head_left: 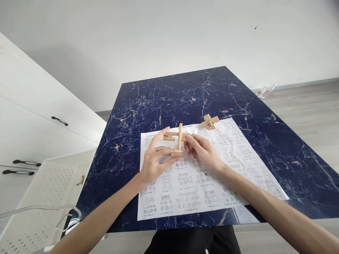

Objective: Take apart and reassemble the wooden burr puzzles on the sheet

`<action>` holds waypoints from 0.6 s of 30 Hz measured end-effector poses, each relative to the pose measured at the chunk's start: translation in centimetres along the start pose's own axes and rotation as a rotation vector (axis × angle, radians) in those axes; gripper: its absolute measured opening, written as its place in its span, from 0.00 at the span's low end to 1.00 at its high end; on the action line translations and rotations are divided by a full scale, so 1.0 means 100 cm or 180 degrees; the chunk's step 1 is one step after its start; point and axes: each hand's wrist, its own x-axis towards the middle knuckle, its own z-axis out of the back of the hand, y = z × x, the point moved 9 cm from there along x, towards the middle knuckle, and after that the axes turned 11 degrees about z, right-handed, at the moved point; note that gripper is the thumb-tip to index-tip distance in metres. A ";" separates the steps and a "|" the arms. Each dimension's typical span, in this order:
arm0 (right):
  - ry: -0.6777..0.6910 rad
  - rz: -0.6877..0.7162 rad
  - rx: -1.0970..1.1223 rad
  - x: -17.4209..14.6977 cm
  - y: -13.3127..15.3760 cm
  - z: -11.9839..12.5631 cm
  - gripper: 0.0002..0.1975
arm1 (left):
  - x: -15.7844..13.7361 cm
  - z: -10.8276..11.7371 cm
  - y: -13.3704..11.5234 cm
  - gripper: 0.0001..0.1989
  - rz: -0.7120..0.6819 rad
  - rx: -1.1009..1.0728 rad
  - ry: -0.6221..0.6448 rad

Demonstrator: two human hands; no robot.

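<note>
My left hand (153, 160) pinches a short wooden puzzle piece (176, 155) between thumb and fingers, its index finger stretched out above. A narrow wooden puzzle piece (180, 134) stands up from that one; I cannot tell whether the two are joined. Crossing behind it is a flat, slotted wooden puzzle piece (167, 137) with a dark mark at its left end. The right end of this slotted piece is gripped by my right hand (205, 151). Beyond my right hand, a cross-shaped wooden puzzle (210, 122) marked with a letter rests at the sheet's far edge.
Under my hands lies a large printed sheet (185, 208) with many small diagrams, on a dark blue marbled table (164, 100). A white perforated cart (53, 183) holding another wooden piece (80, 180) and a cable (39, 207) is at the left. White cabinets (37, 116) stand beyond it.
</note>
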 end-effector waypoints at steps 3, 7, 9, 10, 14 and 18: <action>-0.0295 -0.0071 0.0240 0.002 -0.002 0.011 0.24 | 0.001 0.002 0.010 0.06 0.0326 -0.0150 -0.0046; -0.0417 -0.0135 0.0362 0.004 -0.004 0.018 0.23 | 0.003 0.007 0.034 0.11 0.0918 -0.0069 -0.0158; -0.0407 -0.0147 0.0310 0.004 -0.005 0.019 0.23 | 0.005 0.012 0.045 0.12 0.1130 0.0098 -0.0250; -0.0398 -0.0147 0.0301 0.004 -0.004 0.019 0.23 | 0.006 0.015 0.050 0.12 0.1204 0.0172 -0.0279; -0.0396 -0.0166 0.0386 0.003 -0.003 0.017 0.23 | 0.011 0.023 0.065 0.17 0.1335 0.0445 -0.0255; -0.0344 -0.0198 0.0426 0.002 -0.001 0.015 0.23 | 0.015 0.029 0.077 0.21 0.1349 0.0789 -0.0237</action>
